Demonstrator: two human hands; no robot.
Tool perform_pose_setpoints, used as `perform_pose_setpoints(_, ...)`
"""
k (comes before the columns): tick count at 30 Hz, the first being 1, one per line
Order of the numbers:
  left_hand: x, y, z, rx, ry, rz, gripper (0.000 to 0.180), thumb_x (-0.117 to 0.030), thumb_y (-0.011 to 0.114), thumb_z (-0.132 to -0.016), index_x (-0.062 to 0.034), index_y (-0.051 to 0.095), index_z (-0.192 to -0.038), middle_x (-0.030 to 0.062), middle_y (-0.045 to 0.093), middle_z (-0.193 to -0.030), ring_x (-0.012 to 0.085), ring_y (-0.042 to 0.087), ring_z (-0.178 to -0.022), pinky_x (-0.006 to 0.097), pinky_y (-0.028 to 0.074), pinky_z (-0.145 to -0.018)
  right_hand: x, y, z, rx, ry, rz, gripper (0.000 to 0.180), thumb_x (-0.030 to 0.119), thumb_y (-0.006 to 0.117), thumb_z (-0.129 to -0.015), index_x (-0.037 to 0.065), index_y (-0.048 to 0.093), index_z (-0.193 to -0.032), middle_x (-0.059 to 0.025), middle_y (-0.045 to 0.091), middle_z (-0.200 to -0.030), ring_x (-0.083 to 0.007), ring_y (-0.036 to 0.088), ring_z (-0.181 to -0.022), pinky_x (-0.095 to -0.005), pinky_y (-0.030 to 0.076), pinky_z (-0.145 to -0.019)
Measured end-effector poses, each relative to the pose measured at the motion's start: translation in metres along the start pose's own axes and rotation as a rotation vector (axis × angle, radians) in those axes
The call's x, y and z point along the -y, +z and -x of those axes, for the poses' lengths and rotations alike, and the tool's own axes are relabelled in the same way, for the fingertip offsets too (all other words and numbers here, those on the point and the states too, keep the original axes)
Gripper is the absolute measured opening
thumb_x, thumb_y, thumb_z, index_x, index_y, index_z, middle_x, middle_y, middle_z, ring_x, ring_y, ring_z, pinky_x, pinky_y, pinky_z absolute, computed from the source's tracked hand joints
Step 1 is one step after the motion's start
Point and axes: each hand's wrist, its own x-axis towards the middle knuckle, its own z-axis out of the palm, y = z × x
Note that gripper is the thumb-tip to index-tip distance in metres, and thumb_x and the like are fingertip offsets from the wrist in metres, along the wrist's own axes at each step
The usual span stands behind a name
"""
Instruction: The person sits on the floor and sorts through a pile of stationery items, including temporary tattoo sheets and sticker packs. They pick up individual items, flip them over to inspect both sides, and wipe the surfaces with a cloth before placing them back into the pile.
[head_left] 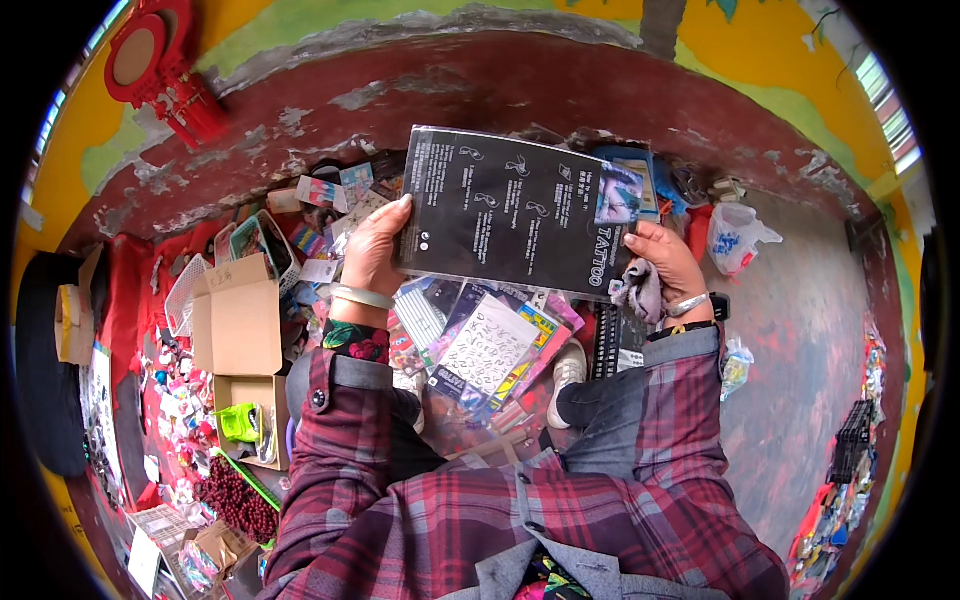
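Black plastic sheet pack [515, 210] is clasped at both edges by left hand [372, 250] and right hand [662, 262], the right also pinching a grey cloth [638, 288]; inspecting seems underway; setting it down needs space.

Left hand [372, 248], right hand [663, 258] hold black packet [510, 208] above scattered sheets [487, 350].

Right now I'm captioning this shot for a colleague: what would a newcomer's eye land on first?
The black glossy sheet pack, held up at centre between the left hand and the right hand. Below it lies a heap of similar packets, with an open cardboard box to the left.
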Motion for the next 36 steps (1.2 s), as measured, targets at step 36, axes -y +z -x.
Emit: perform_pose_setpoints(36,0.008,-0.002,-0.003,0.078,-0.239,0.193,0.037,-0.032,0.051,-0.093,0.0029,0.06,-0.104,0.0156,0.067,-0.095,0.0245,0.067,-0.08,0.034,0.055,-0.072,0.003,-0.003,0.01,0.238,0.062,0.035,0.021,0.015,0.054,-0.091,-0.001,0.058,-0.105,-0.0029,0.064,-0.094,-0.0083,0.06,-0.079,-0.0217,0.049,-0.071)
